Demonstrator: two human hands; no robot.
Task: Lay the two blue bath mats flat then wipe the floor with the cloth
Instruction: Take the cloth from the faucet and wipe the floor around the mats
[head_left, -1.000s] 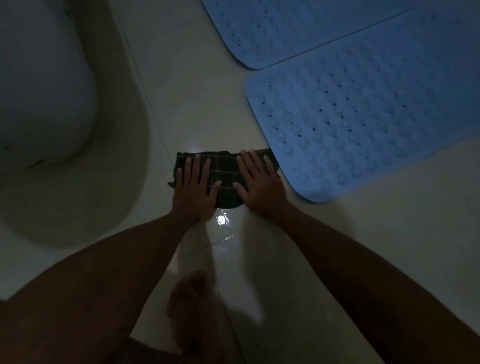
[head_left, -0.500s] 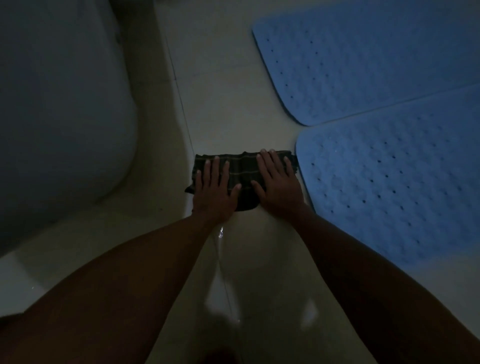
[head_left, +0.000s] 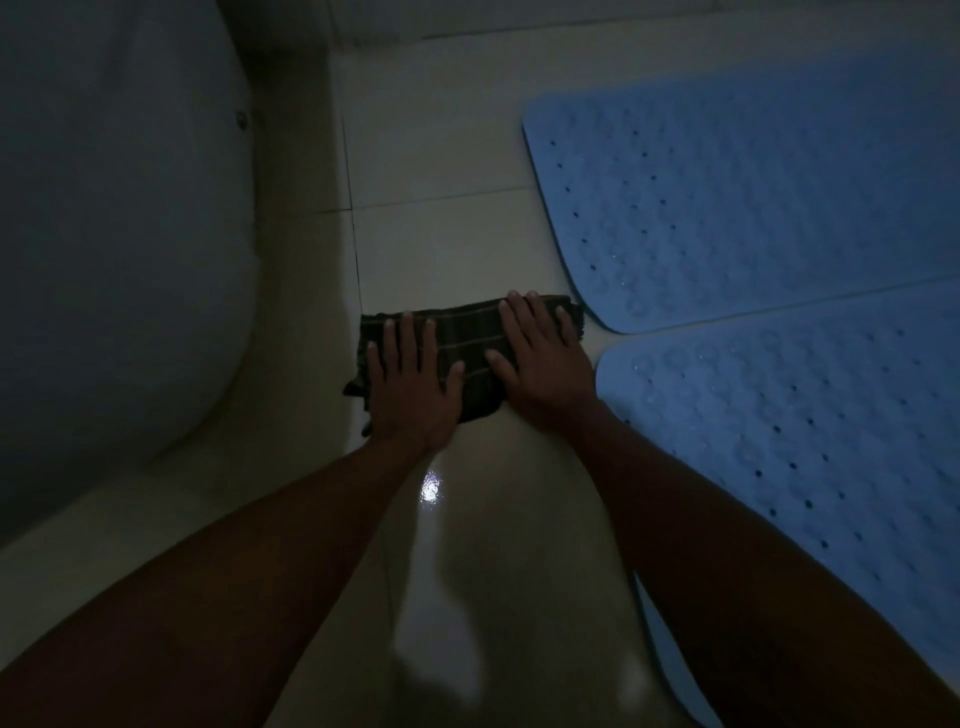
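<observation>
A dark plaid cloth (head_left: 470, 338) lies folded on the pale tiled floor (head_left: 441, 249) at the middle of the view. My left hand (head_left: 413, 387) presses flat on its left half, fingers spread. My right hand (head_left: 540, 358) presses flat on its right half, fingertips at the cloth's far edge. Two blue bath mats lie flat to the right: the far mat (head_left: 753, 197) and the near mat (head_left: 805, 441), side by side with a narrow gap. The cloth's right end nearly touches the far mat's corner. The room is dim.
A large white rounded fixture (head_left: 114, 234) fills the left side, with a shadowed strip of floor along its base. A wall edge runs across the top. The wet floor behind my hands shows a bright glint (head_left: 430, 488).
Both hands have pushed the cloth forward along the floor, past the near mat's corner up to the gap between the mats. The view has shifted forward with them.
</observation>
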